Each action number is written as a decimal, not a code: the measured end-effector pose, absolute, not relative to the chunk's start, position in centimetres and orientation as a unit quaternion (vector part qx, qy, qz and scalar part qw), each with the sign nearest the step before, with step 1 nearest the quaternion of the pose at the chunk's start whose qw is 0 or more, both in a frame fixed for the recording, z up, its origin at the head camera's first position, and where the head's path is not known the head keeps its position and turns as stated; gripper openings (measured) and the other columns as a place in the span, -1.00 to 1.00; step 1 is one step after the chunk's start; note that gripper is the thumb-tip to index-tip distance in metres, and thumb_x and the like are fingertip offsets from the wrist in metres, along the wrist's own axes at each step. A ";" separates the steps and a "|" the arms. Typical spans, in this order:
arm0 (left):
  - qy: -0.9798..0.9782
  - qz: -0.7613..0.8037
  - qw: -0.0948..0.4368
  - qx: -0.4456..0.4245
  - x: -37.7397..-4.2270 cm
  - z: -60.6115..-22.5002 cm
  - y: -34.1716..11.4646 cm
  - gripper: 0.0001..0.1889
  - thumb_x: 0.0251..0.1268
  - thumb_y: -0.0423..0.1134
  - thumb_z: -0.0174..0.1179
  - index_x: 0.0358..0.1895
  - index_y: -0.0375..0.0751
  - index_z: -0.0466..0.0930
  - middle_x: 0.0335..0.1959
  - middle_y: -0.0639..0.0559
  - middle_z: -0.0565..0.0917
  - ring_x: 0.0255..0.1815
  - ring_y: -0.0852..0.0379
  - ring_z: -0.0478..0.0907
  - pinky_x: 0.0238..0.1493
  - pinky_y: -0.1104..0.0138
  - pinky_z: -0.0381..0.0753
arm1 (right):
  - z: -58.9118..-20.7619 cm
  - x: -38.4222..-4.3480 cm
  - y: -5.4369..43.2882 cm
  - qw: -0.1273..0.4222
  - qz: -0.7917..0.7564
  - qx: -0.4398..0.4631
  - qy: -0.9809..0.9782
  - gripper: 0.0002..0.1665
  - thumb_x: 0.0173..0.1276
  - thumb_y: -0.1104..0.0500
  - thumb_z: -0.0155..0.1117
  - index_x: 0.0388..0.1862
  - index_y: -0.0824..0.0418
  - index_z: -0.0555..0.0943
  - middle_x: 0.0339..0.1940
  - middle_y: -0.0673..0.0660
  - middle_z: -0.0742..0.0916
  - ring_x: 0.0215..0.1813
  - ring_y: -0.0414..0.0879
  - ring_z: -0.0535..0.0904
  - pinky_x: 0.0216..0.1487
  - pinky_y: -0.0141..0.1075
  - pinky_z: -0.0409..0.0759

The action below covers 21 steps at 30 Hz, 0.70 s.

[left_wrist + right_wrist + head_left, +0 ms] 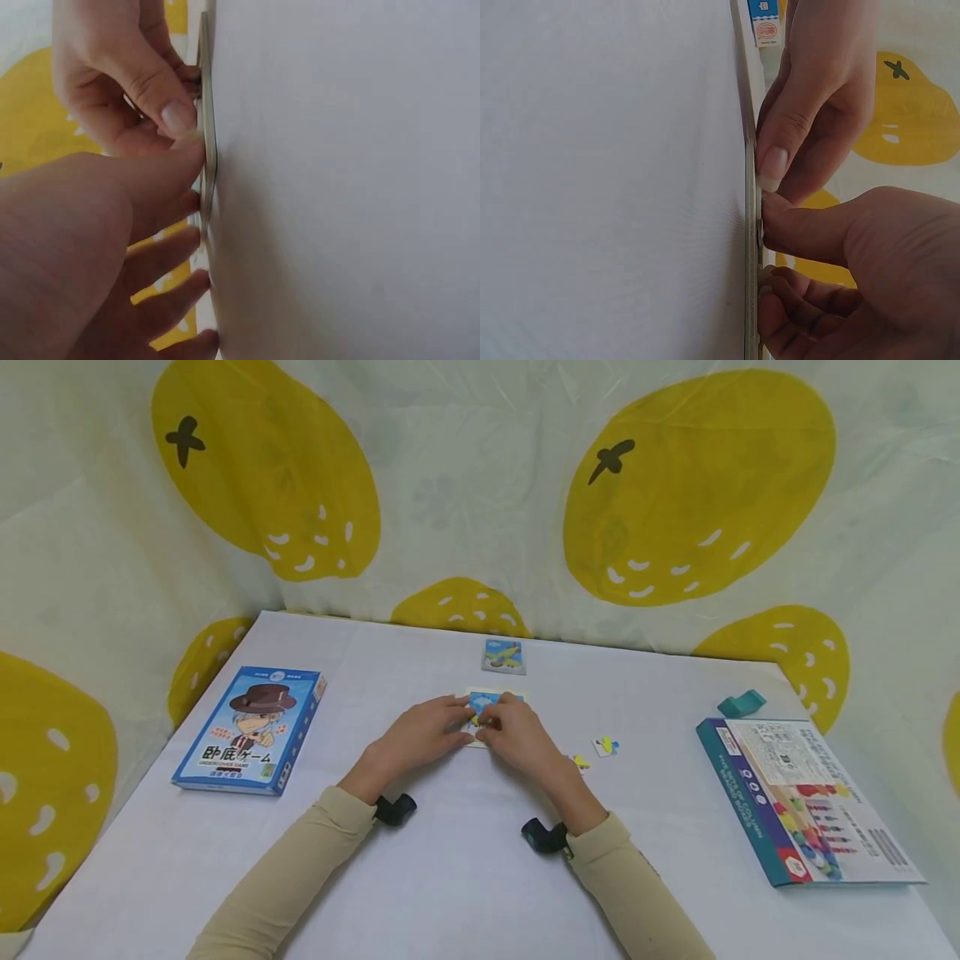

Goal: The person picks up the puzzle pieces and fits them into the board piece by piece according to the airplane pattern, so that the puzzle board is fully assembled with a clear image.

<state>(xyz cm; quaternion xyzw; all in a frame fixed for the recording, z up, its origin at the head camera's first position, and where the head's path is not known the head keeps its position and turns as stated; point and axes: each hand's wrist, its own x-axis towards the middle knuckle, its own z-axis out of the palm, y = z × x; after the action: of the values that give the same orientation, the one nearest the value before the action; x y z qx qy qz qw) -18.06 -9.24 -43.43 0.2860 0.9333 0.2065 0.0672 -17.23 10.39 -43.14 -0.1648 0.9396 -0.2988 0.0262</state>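
Note:
A small puzzle board (486, 698) with a pale rim and a blue picture lies flat under both hands. My left hand (429, 732) rests at its left side; in the left wrist view the thumb (169, 159) touches the board's edge (209, 135) and the other fingers spread out straighter. From the right, my right hand (517, 735) bends its fingers over the board and pinches a small puzzle piece (761, 234), mostly hidden by the fingertips. Two loose puzzle pieces, one yellow and white (606, 746), another yellow (581, 762), lie right of the right hand.
A square airplane picture (503, 657) lies behind the board. To the left is a blue game box (251, 731); to the right, a column board box (810, 802) with a teal object (742, 703) behind it. A lemon-print curtain (472, 485) hangs at the table's back.

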 end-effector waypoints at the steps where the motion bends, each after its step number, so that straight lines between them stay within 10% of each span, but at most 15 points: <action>1: 0.935 0.205 0.059 0.283 -18.0 -43.5 -9.1 -0.47 0.42 0.03 0.19 0.36 -0.10 0.50 0.45 -0.04 0.44 0.53 -0.06 0.29 0.49 0.04 0.34 | -43.2 -17.3 10.4 0.025 -0.296 -0.160 0.942 -0.82 0.25 0.18 0.45 -0.17 0.19 0.75 -0.28 0.09 0.60 -0.29 -0.09 0.52 -0.26 -0.28 0.49; 21: 0.950 0.199 0.015 0.241 -17.8 -43.7 -7.8 -0.67 0.40 -0.16 0.24 0.17 -0.11 0.64 0.37 -0.03 0.54 0.41 -0.05 0.46 0.35 0.04 0.50 | -42.8 -17.6 12.2 0.030 -0.283 -0.112 0.952 -0.76 0.22 0.11 0.48 -0.20 0.20 0.69 -0.32 0.09 0.61 -0.28 -0.06 0.51 -0.27 -0.27 0.49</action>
<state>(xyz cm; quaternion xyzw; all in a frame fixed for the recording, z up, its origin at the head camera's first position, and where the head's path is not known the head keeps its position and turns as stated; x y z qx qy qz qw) -17.78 -7.82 -43.73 0.2409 0.9499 0.1987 0.0152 -17.55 12.22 -42.83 -0.1123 0.9520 -0.2832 0.0297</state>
